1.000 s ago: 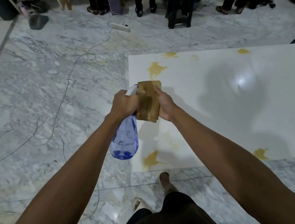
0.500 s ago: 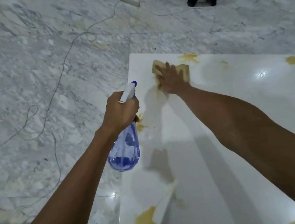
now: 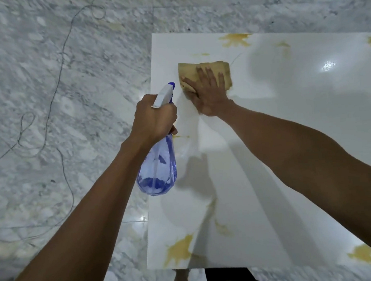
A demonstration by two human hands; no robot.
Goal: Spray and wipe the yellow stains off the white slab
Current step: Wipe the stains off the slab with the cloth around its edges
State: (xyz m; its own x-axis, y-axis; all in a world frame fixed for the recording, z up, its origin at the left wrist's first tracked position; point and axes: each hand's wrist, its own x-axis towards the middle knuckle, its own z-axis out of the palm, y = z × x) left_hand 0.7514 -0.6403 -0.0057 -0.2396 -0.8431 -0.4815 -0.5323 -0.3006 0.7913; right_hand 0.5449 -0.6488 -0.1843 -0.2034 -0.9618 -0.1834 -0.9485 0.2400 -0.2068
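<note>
White slab (image 3: 281, 143) lies flat on the marble floor (image 3: 40, 85), yellow stains (image 3: 179, 249) at its corners and far edge. Right hand (image 3: 209, 93), fingers straight, presses a tan cloth (image 3: 191, 72) near the slab's far-left corner. Left hand (image 3: 153, 118) grips the blue spray bottle (image 3: 158, 172) above the left edge.

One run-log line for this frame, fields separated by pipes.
step: wiping | right hand: flat on cloth | left hand: holding spray bottle | slab: yellow stains left

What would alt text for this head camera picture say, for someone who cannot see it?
A right hand presses a stained tan cloth flat on a glossy white slab with yellow stains, while the left hand grips a translucent blue spray bottle.
</note>
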